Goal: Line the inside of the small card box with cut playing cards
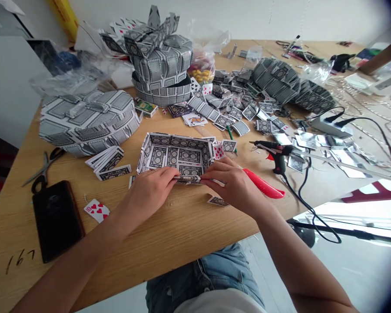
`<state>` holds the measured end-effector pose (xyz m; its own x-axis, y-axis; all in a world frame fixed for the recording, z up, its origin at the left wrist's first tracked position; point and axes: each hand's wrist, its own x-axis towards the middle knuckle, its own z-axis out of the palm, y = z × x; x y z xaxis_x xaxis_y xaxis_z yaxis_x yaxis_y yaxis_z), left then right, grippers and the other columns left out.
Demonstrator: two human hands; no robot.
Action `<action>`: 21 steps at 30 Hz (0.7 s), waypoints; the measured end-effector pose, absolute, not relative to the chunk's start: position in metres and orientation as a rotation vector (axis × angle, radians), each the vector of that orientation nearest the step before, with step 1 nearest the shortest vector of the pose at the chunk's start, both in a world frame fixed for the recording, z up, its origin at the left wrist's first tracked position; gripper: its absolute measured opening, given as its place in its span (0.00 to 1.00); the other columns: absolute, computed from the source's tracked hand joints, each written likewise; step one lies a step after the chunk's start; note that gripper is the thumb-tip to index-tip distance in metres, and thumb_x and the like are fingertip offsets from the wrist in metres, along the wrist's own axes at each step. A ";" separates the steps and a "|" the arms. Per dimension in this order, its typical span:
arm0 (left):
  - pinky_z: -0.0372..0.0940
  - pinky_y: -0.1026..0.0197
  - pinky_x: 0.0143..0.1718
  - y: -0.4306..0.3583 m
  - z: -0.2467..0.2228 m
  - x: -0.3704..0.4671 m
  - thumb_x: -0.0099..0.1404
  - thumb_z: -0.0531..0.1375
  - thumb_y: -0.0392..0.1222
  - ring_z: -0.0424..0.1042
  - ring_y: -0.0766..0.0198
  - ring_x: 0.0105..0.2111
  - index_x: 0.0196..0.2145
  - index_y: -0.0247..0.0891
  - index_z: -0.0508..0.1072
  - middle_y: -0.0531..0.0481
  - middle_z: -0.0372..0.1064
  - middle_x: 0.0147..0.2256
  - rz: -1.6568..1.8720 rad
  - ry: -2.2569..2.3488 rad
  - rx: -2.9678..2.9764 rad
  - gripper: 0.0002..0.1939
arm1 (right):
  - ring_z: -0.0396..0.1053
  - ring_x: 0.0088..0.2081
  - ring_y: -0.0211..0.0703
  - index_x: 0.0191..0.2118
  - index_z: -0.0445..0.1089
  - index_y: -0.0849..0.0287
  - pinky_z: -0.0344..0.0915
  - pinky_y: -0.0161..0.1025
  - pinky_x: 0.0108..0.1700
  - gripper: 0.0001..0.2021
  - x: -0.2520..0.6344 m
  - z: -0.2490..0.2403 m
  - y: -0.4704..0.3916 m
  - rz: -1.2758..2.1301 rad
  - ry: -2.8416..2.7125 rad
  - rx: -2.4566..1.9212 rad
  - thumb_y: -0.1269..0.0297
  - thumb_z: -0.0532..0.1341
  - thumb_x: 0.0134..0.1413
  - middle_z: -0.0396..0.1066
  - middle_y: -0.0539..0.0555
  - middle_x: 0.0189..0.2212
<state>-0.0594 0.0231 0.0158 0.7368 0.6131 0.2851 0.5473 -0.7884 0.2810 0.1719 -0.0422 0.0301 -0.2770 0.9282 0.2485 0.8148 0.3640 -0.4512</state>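
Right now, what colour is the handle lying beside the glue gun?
The handle is bright red, clearest in the head view.

Both forearms angle inward, left fingers [170, 173] and right fingers [211, 174] curled, pinching.

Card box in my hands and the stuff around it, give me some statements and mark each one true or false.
Your left hand and right hand both grip the near wall of the card box. True.
The card box has a lid on. False: its top is open.
The glue gun lies left of the card box. False: it lies to the right.
The scissors lie beyond the phone. True.
The ten of hearts is face down. False: it is face up.
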 end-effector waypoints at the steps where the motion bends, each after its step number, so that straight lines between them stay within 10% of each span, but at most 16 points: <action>1: 0.66 0.62 0.34 0.023 0.014 -0.059 0.69 0.56 0.35 0.76 0.63 0.32 0.42 0.39 0.69 0.52 0.76 0.37 0.562 0.926 2.764 0.05 | 0.65 0.38 0.46 0.36 0.77 0.57 0.66 0.44 0.42 0.05 0.172 0.030 -0.042 0.313 -2.167 -1.507 0.68 0.62 0.58 0.75 0.54 0.33; 21: 0.69 0.62 0.38 0.020 0.007 -0.054 0.68 0.55 0.34 0.77 0.63 0.35 0.43 0.39 0.71 0.51 0.78 0.38 0.609 0.834 2.641 0.08 | 0.69 0.39 0.47 0.42 0.76 0.56 0.65 0.44 0.45 0.07 0.174 0.024 -0.042 0.284 -2.112 -1.548 0.65 0.63 0.58 0.76 0.53 0.33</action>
